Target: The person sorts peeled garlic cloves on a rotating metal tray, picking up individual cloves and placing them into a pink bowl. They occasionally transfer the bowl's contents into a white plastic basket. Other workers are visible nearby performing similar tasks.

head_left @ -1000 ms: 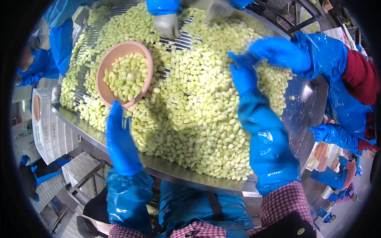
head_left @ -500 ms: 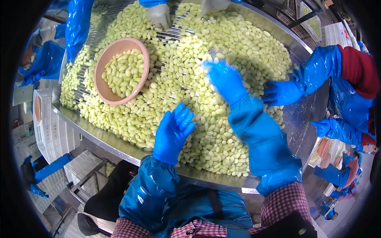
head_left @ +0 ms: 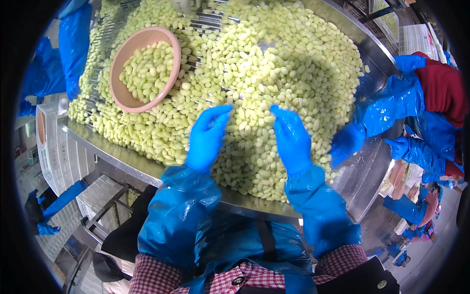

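1. Since the earlier frame, I record that the right hand (head_left: 293,139) has drawn back from the middle of the heap, and now sits level with the left hand (head_left: 206,139), the two apart.
2. Metal table (head_left: 362,176): largest item, filling the centre of the frame; bare surface visible at right.
3. Green grapes (head_left: 254,73): spread thickly over the table from upper left to centre right, with slatted metal showing through in the upper left.
4. Pink bowl (head_left: 128,100): upper left, tilted, partly filled with grapes; neither hand touches it.
5. Both hands, blue-gloved: centre, at the near part of the heap. I find each grip loose and moderately wide, fingers slightly bent, thumbs off the fingers. From my feed I cannot tell whether the fingertips touch grapes.
6. Co-worker's gloved hand (head_left: 345,144): right of centre, at the heap's edge, blurred.
7. Grey glove (head_left: 186,6): smallest visible portion, cut by the upper edge.
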### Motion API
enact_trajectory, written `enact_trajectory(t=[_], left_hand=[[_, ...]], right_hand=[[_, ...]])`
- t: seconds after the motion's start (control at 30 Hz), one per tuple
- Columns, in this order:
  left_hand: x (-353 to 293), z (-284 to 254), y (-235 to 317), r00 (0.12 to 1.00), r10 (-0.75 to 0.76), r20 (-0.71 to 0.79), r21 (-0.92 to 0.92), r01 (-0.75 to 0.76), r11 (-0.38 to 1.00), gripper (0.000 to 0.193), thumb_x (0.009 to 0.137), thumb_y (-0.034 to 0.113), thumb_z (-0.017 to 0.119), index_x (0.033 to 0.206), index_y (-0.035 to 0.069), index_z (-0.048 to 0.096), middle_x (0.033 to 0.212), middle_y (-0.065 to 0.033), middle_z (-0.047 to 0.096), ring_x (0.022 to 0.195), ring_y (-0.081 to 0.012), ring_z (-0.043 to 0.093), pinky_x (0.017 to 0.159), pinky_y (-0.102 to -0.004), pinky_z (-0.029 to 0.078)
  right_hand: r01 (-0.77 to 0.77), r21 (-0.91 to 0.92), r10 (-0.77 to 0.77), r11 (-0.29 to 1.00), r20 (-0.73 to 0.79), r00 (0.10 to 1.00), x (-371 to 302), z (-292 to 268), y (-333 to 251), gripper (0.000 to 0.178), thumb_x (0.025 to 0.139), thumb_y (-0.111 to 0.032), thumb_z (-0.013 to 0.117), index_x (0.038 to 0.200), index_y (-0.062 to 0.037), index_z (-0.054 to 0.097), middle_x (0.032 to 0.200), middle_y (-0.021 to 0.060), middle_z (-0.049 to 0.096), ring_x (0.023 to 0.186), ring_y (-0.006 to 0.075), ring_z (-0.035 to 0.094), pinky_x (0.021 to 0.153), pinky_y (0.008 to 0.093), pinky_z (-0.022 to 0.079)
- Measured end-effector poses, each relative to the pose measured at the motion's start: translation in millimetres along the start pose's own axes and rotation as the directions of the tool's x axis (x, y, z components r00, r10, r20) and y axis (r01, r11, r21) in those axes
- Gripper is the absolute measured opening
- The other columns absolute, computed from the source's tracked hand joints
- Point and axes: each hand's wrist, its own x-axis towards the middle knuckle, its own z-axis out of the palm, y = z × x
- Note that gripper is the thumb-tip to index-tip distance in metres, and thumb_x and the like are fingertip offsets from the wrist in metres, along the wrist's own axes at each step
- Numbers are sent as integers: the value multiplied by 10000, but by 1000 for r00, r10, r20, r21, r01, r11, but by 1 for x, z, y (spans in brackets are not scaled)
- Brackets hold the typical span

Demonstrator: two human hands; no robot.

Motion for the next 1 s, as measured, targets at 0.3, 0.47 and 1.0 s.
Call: enact_trajectory(t=[0.3,0.47,1.0], left_hand=[[76,63,-24,940,260,223,788,-331,520,275,914,268,609,1176,184,615,1054,-106,682,947,-317,660,788,-406,524],[86,40,-26,938,211,277,862,-339,378,246,893,302,639,1089,154,617,1023,-119,688,952,-324,658,787,-412,520],[-56,-90,-13,937,-349,-12,-294,330,897,399,975,311,572,1305,88,583,869,7,593,682,-53,510,549,-173,403]], right_hand=[[-116,-64,128,991,245,961,60,27,41,187,917,-148,584,1082,-136,672,1063,121,626,978,308,638,792,392,522],[-78,18,76,997,98,992,37,15,41,283,903,-36,588,1163,-109,675,1082,74,624,922,195,631,804,298,510],[170,-194,-80,966,402,912,-27,65,2,228,869,-157,642,1096,-144,662,983,85,636,857,269,642,714,374,531]])
